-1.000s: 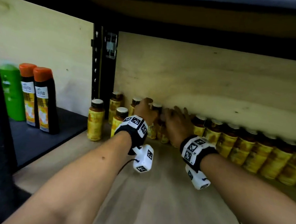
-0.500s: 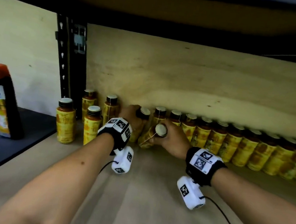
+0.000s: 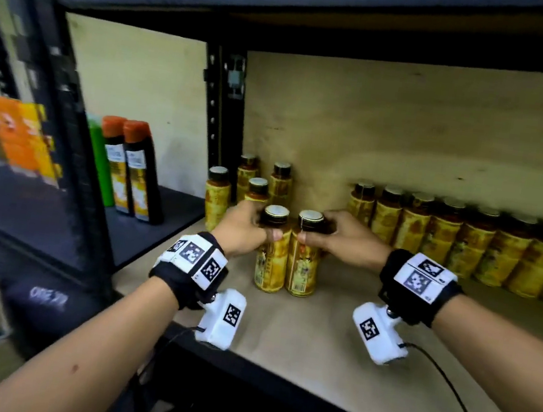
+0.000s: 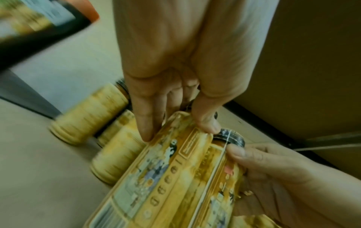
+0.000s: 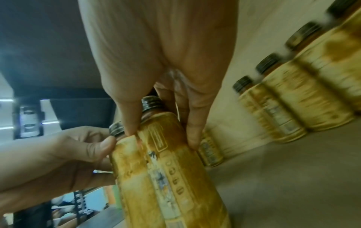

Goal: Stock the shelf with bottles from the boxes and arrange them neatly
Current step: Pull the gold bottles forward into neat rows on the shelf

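I have one bottle in each hand. My left hand (image 3: 243,226) grips the left bottle (image 3: 270,257) high up, fingers (image 4: 144,123) wrapped round its shoulder and thumb across the front; my right hand (image 3: 348,240) holds the right bottle (image 3: 304,262) the same way. The two stand upright on the shelf (image 3: 332,335), touching side by side, forward of everything else and near the front edge.

Behind them, a long row (image 3: 466,238) runs along the back wall to the right, and a loose cluster (image 3: 248,185) of four sits by the black post (image 3: 220,109). Between the two groups the back wall shows a gap.

What worries me most is the grip. Both holds are near the caps, well above the middle of the bottles, so if I push them back by sliding, the bases may catch on the wood and the bottles tip rather than travel. Lifting them clear looks safer.

The gap looks just about wide enough for a pair. Going in with knuckles either side, I could easily clip the end bottle of the row or one of the cluster, and a knocked bottle in that tight line might topple its neighbours.

The labels look glossy, so a loose pinch could slip.

The cluster also sits unevenly, so squaring my pair to it would leave a crooked line.
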A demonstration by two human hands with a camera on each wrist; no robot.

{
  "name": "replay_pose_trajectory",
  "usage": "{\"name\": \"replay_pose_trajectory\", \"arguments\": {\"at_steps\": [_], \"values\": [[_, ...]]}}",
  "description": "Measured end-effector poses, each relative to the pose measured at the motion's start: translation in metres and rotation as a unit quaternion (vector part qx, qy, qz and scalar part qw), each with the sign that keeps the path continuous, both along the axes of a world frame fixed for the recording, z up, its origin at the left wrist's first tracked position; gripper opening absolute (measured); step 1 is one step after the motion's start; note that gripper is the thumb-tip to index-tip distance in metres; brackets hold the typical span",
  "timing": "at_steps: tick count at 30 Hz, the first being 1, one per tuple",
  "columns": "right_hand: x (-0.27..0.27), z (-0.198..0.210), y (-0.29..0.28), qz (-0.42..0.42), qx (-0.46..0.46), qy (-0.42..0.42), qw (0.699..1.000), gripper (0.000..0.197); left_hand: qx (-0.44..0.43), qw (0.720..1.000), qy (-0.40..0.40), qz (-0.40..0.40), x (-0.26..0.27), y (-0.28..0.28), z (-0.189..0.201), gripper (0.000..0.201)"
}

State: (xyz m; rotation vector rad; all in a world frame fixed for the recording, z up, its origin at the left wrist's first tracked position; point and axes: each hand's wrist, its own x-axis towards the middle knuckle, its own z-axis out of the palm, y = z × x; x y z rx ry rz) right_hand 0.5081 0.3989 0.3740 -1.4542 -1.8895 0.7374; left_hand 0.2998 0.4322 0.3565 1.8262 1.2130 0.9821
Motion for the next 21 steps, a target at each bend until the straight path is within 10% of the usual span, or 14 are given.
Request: {"name": "replay_pose_trajectory", "arguments": {"at_steps": [10,21], "values": [[-0.156,-0.009,0.038,0.065,0.031,0.022,0.997,0.047,0.073,0.953,0.155,0.249,-0.116,-0.011,0.016,0.043],[-0.149,0.004,0.02,0.048,0.057,-0.06,0.995,0.03,0.062,0.933,0.188,0.3,-0.118,-0.006,0.018,0.041]]}}
